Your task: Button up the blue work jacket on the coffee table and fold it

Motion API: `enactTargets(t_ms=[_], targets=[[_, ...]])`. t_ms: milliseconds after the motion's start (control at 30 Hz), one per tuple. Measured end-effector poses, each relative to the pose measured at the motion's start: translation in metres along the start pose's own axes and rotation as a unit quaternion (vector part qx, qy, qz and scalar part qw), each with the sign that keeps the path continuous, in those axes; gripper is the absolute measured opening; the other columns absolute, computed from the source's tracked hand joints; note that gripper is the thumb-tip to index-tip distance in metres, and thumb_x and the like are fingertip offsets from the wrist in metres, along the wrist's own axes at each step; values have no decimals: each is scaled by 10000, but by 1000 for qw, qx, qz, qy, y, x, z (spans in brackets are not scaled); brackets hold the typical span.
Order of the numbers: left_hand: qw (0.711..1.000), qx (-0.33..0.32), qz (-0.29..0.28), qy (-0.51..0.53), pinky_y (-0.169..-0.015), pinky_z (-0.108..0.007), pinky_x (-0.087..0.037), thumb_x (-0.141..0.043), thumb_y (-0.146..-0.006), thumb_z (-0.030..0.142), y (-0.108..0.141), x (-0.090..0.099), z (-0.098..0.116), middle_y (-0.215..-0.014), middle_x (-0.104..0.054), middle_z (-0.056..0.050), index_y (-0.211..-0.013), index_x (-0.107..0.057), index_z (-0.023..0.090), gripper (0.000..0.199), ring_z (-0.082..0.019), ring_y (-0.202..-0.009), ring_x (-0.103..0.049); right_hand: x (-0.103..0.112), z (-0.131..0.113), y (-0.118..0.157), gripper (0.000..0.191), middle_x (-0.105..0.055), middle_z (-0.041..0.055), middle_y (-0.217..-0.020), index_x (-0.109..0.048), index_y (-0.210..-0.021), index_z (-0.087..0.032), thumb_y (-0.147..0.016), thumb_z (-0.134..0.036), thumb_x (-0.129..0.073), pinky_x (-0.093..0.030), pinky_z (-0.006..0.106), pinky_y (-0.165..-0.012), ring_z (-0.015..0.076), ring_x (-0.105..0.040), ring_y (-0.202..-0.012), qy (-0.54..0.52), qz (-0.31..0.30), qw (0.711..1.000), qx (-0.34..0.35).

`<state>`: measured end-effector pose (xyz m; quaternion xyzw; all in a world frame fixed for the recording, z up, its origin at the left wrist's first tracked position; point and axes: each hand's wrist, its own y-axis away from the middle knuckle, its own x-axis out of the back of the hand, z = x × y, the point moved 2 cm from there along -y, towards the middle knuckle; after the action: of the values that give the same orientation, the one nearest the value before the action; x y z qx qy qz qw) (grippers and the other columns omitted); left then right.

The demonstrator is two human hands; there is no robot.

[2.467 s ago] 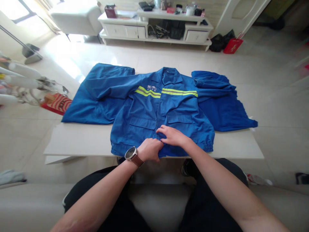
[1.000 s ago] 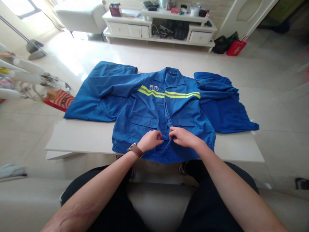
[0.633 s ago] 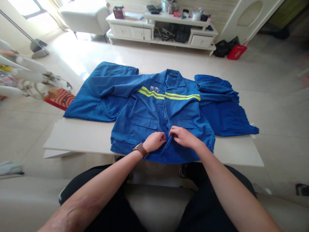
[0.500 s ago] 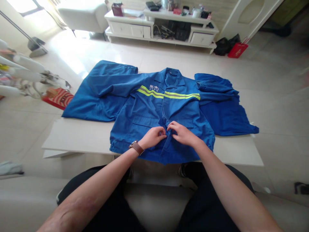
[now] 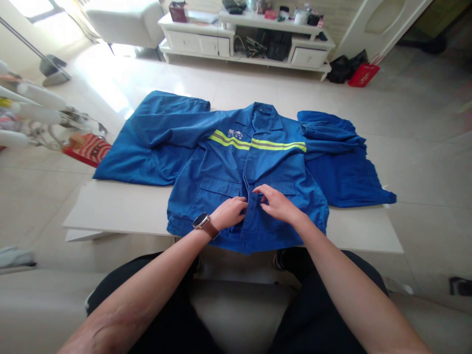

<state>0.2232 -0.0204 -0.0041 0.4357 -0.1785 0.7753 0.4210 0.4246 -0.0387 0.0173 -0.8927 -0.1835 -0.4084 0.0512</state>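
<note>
A blue work jacket (image 5: 273, 164) lies front up on a white board, with a yellow and grey reflective band across its chest and a white logo. My left hand (image 5: 230, 212), wearing a brown-strapped watch (image 5: 206, 225), is closed on the jacket at the front opening below the pocket flap. Its fingertips are partly hidden by the fabric edge. Just right of the front placket (image 5: 250, 206), my right hand (image 5: 278, 204) hovers over the cloth with fingers apart and bent. Nothing shows between them.
More blue cloth (image 5: 147, 162) lies under the left sleeve, and another blue piece (image 5: 350, 182) under the right one. The white board (image 5: 368, 231) is in front of my knees. Beyond it stands a low white cabinet (image 5: 199, 44). A red bag (image 5: 364, 74) sits on the floor.
My right hand has let go of the front placket, its fingers now spread. The placket lies flatter and straighter. My left hand has shifted slightly left and its watch face has turned up.
</note>
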Motion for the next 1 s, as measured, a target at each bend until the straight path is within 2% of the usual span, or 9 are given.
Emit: enactTargets(t_ms=[133, 233, 367, 467, 533, 633, 767, 900, 1000], targets=[[1000, -3, 3, -4, -874, -292, -501, -544, -906, 156, 1, 3, 2, -1024, -669, -73, -940, -724, 189, 186, -204, -970, -637, 1, -4, -2, 299, -702, 43, -1053, -640, -1093, -218, -823, -95, -603, -480, 273, -770, 161, -638, -804, 32, 0, 998, -52], [1000, -2, 7, -11, -841, -288, -498, -542, -893, 149, 0, 3, 2, -1007, -652, -73, -896, -716, 181, 177, -194, -927, -630, 2, -10, -4, 100, -729, 30, -935, -654, -1009, -236, -925, -281, -624, -449, 272, -716, 172, -653, -780, 39, 13, 995, -91], [1000, 10, 13, -3, -740, -275, -478, -560, -844, 144, -3, 3, 1, -952, -634, -74, -766, -678, 166, 142, -176, -830, -607, -5, -16, -8, 253, -730, 7, -835, -648, -962, -246, -880, -477, -713, -422, 265, -653, 174, -653, -733, -1, 32, 990, -138], [998, 20, 10, 55, -676, -258, -449, -611, -779, 152, -5, 4, 0, -905, -639, -55, -731, -666, 161, 73, -146, -742, -580, -13, -16, -10, 223, -717, -6, -793, -639, -944, -235, -830, -393, -749, -414, 257, -627, 164, -640, -704, -31, 41, 986, -161], [992, 29, 8, 123, -661, -244, -438, -625, -758, 159, -5, 6, -1, -861, -660, -33, -794, -690, 159, 74, -134, -715, -583, -16, -15, -12, 177, -707, -15, -766, -630, -928, -225, -797, -280, -736, -415, 250, -623, 155, -636, -691, -60, 47, 982, -171], [967, 64, 2, 246, -662, -235, -443, -587, -831, 232, -5, 9, -1, -790, -696, -13, -900, -722, 152, 171, -134, -708, -615, -18, -12, -13, 186, -699, -23, -735, -623, -917, -211, -748, -164, -686, -426, 239, -617, 150, -646, -685, -113, 49, 976, -180], [936, 89, -17, 341, -639, -235, -448, -621, -860, 382, -7, 6, -2, -763, -722, -18, -911, -749, 141, 277, -137, -689, -622, -19, -7, -13, 210, -702, -22, -723, -615, -932, -205, -733, -152, -654, -454, 236, -603, 156, -664, -678, -181, 48, 966, -181], [922, 130, -3, 364, -592, -229, -434, -695, -778, 339, -9, -1, -9, -687, -697, -11, -803, -741, 135, 211, -122, -626, -595, -22, -5, -14, 209, -705, -15, -728, -602, -931, -207, -733, -187, -666, -476, 239, -599, 160, -669, -672, -225, 37, 957, -180], [899, 161, -6, 406, -561, -232, -429, -739, -737, 351, -8, -3, -12, -647, -668, -5, -761, -718, 134, 219, -115, -586, -579, -22, -5, -14, 221, -699, -15, -731, -597, -928, -209, -715, -168, -637, -475, 240, -592, 157, -658, -661, -231, 35, 956, -180]])
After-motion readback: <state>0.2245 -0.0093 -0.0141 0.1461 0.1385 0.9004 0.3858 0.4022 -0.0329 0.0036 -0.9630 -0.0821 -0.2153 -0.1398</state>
